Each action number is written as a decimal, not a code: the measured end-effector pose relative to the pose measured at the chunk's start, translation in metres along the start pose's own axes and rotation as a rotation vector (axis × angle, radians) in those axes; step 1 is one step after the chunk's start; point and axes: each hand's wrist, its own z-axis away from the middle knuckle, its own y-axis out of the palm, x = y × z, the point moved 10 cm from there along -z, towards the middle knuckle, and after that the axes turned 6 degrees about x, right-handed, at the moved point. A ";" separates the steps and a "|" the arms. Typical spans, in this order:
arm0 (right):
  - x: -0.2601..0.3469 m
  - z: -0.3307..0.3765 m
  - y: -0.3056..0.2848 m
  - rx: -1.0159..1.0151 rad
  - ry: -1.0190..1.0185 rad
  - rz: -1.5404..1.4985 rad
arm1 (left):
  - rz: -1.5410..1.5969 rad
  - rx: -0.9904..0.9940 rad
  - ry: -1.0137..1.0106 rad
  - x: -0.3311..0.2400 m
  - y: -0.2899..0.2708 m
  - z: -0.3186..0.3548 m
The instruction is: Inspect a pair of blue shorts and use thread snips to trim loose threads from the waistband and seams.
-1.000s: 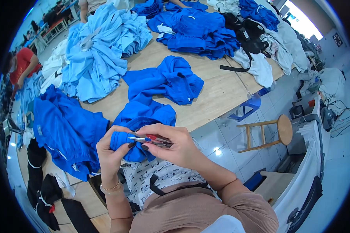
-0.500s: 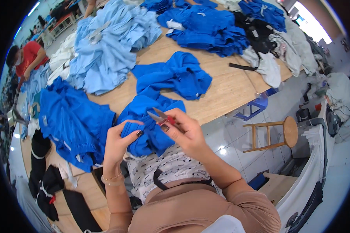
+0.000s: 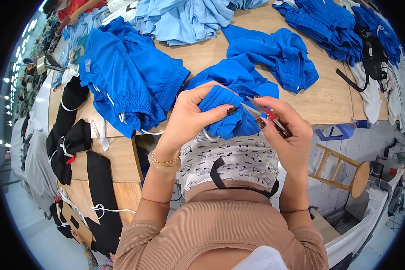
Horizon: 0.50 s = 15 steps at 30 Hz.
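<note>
A pair of blue shorts [image 3: 238,121] with a gathered elastic band lies bunched at the table's near edge, partly over my lap. My left hand [image 3: 195,110] is closed on the band, its thumb on top and the fingers underneath. In my right hand [image 3: 290,130] is a pair of thread snips [image 3: 270,114] with a red grip. Their blades are slightly apart and point left, close to the band; whether they touch the cloth I cannot tell. Another pair of blue shorts [image 3: 279,56] lies just beyond.
A pile of blue shorts [image 3: 130,76] with white cords sits at left. Light blue garments [image 3: 180,20] and more blue ones [image 3: 324,27] are heaped at the back. Black fabric pieces [image 3: 101,193] lie at lower left. A wooden stool [image 3: 357,180] is on the floor at right.
The view has shifted, so the table's things sit further right and the far piles higher. My left hand has lifted the elastic band, now folded up near the snips.
</note>
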 end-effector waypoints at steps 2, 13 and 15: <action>0.004 -0.001 0.004 0.036 0.017 0.023 | 0.008 -0.007 -0.006 -0.002 0.000 0.001; 0.004 -0.003 0.008 0.060 0.038 0.096 | -0.047 0.025 0.055 -0.009 0.001 0.002; 0.003 -0.003 0.008 0.062 0.052 0.098 | -0.018 0.015 0.045 -0.009 0.001 0.002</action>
